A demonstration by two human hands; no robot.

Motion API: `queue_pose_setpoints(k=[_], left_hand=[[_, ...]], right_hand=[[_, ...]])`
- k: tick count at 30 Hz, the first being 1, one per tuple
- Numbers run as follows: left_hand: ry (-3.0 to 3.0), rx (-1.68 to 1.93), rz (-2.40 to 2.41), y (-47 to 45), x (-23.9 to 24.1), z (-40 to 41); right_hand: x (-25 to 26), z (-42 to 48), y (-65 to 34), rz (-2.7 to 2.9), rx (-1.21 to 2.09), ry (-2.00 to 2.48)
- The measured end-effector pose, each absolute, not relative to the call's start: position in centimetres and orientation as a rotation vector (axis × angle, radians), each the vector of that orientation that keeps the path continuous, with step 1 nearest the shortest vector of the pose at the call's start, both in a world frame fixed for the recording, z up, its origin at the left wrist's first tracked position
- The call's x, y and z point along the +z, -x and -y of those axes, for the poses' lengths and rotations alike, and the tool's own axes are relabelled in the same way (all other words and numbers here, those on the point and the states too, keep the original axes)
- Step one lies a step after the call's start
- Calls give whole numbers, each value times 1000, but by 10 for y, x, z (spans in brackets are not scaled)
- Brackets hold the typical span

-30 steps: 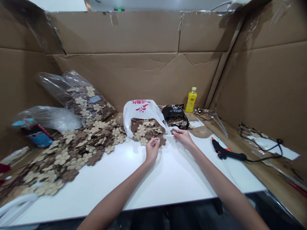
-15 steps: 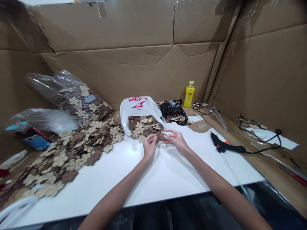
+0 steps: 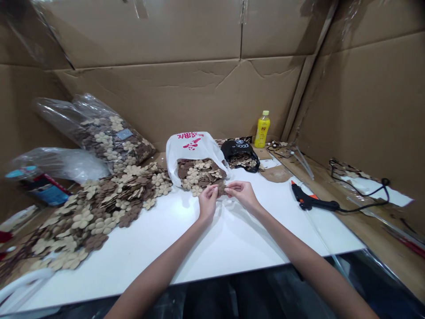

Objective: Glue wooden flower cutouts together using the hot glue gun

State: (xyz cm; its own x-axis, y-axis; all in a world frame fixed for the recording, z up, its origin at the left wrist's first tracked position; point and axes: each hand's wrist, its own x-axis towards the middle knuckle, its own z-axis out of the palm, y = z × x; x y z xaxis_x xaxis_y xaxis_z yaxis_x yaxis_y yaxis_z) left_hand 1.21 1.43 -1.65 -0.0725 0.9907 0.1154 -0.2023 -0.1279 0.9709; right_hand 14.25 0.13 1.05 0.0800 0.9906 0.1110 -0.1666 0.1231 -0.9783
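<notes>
Where the two hands meet at the mouth of the white bag (image 3: 195, 146), the left hand (image 3: 207, 203) and the right hand (image 3: 245, 193) each draw thumb and fingers (image 3: 211, 191) nearly shut into a pinch on a brown flower cutout (image 3: 222, 190). The piece is small, and whether one or several are held is too fine to tell. It lies just above the counter (image 3: 232, 239), between the two sets of fingertips and touching both, at the near edge of the cutouts spilling from the bag. Judged by its flat, thin outline, such a piece should be very light and fairly stiff, with narrow petals that could bend or snap. It is probably best taken by the edges of opposite petals with a gentle pinch, since a flat piece on a smooth surface is hard to lift from above. To the left, a loose heap of cutouts (image 3: 109, 204) spreads from a clear bag (image 3: 106, 133). Behind the hands sit a black bag (image 3: 239, 148) and a yellow bottle (image 3: 262, 130), and a glue gun (image 3: 308, 201) lies well apart on the right.
</notes>
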Motion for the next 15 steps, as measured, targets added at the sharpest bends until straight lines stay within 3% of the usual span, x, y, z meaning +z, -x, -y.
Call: queue_pose_setpoints(k=[15], left_hand=[[-878,1396,-938,-16,-12,-11]], right_hand=[[3,-2,-141,1190,999,1138]])
